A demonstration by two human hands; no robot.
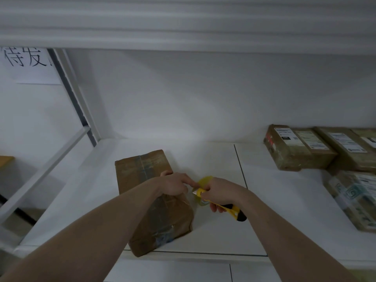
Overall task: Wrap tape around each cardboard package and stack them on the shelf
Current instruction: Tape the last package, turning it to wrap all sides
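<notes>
A yellow-and-black utility knife (234, 210) is being gripped by the right hand (220, 195), the fingers being curled round its handle while its front end is being held against a roll of clear tape with a yellow core (203, 189). Whether the blade is touching the tape cannot be told. The left hand (175, 185) is being rested on a brown cardboard package (150, 202), its forefinger being stretched out toward the tape roll and its other fingers being bent loosely over the package's right edge; whether a strip of tape is being pinched cannot be told. The package, already crossed by bands of clear tape, is being kept flat on the white shelf (213, 231), lying lengthwise away from the camera, with its near end just at the shelf's front edge. The tape roll is being held just beside the package's right edge.

Well apart to the right, a group of taped cardboard parcels with printed labels (317, 147) is being kept on the same shelf against the back wall. At the far left, a white sheet with black characters (26, 60) is being displayed beside the shelf's metal upright (75, 94).
</notes>
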